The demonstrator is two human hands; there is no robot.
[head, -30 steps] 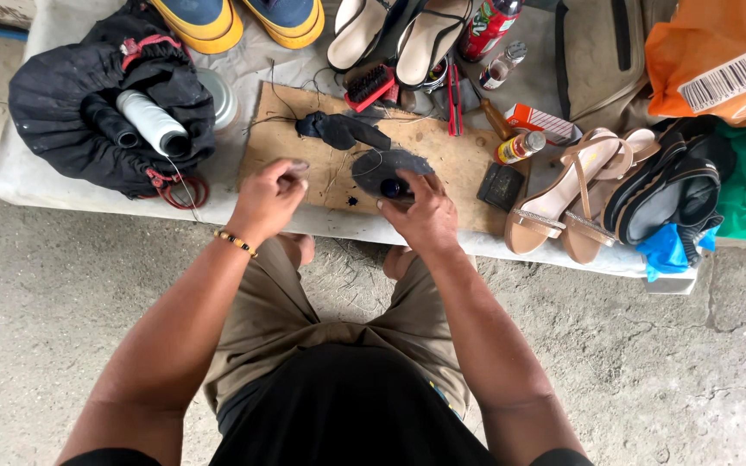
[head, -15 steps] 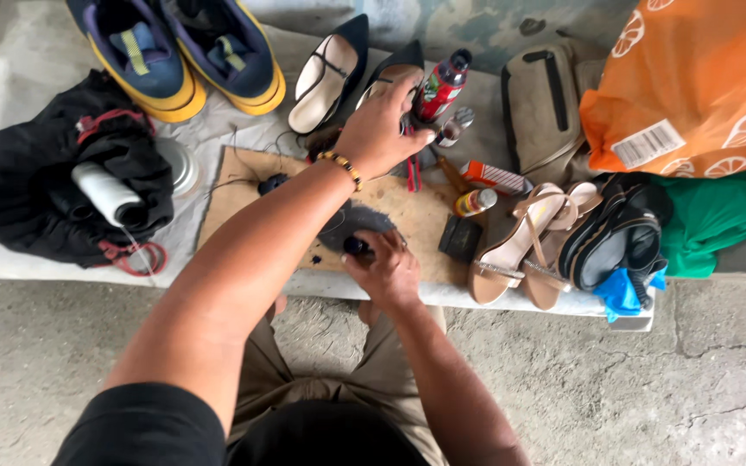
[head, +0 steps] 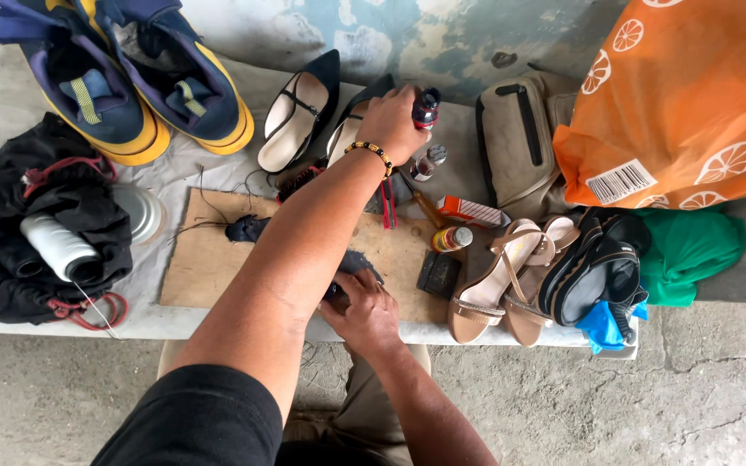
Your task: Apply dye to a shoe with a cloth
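Observation:
My left hand (head: 390,125), with a beaded bracelet on the wrist, reaches across the bench to the back and closes around a small dark bottle with a red band (head: 426,107). Near the front edge of a wooden board (head: 209,267), my right hand (head: 364,312) presses on a dark piece of shoe material (head: 357,261). My left forearm hides part of that piece. A second dark scrap (head: 246,229) with a loose thread lies on the board's left part.
Blue and yellow sneakers (head: 123,86) and black flats (head: 300,108) stand at the back. Tan sandals (head: 498,280), dark sandals (head: 593,276), a khaki pouch (head: 515,142) and an orange bag (head: 692,103) fill the right. A black bag with a white thread spool (head: 58,246) sits left.
My left hand left the board, rose to the back of the bench and closed on the small dark bottle. My right hand stayed on the dark piece.

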